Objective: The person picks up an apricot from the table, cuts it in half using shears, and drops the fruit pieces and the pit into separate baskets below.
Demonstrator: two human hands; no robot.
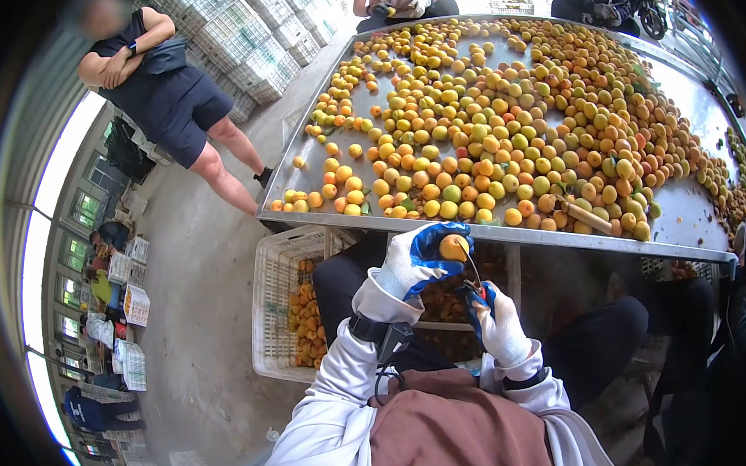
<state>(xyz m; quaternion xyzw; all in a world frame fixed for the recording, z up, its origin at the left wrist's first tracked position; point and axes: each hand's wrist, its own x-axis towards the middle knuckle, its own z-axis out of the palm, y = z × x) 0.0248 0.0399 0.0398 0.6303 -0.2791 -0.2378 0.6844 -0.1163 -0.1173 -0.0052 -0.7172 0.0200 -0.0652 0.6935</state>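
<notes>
My left hand [421,261], in a white glove with blue coating, closes around a yellow-orange apricot [453,247] just in front of the table edge. My right hand [501,326], gloved the same way, grips a small knife [473,268] with a thin curved blade and a bit of red at the handle. The blade's tip reaches up to the apricot's right side. Beyond both hands, many loose apricots [491,138] in yellow, orange and green cover the metal table [349,219].
A white plastic crate [264,332] with apricot pieces [306,319] stands left of my legs. A wooden-handled tool [587,217] lies among the fruit near the table's front edge. At left stands a person [169,78] with folded arms; another person [401,2] sits across the table.
</notes>
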